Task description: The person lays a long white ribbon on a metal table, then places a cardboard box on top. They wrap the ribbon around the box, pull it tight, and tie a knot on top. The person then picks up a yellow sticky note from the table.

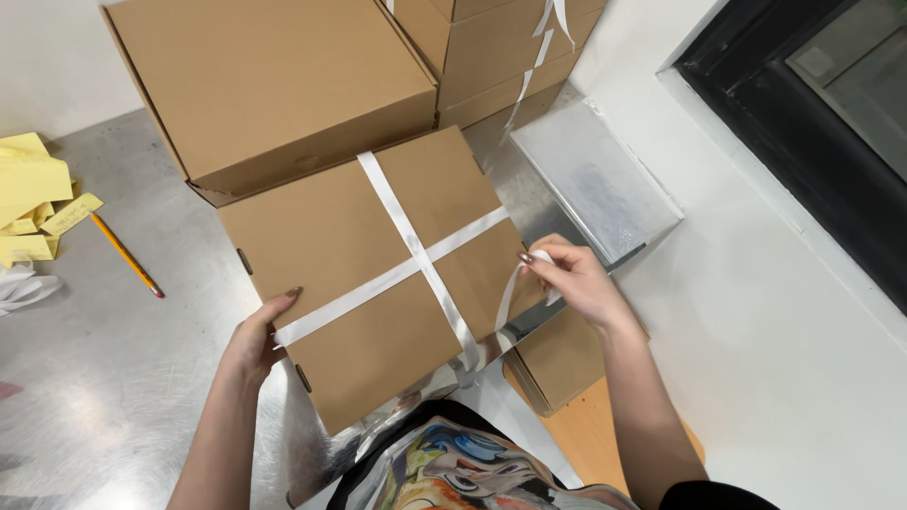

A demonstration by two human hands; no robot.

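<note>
A flat brown cardboard box (350,246) lies on a steel table (113,378), with white ribbon (416,250) crossed over its lid. My left hand (257,335) presses on the box's near left edge, thumb on the ribbon's end. My right hand (572,279) is at the box's right corner, pinching a loose end of the white ribbon that loops down over the edge.
A bigger brown box (274,85) and a stack of ribbon-tied boxes (501,47) stand behind. Yellow paper slips (33,198) and a pencil (128,255) lie at the left. Another box (562,359) sits below the table edge. A white wall (775,312) is on the right.
</note>
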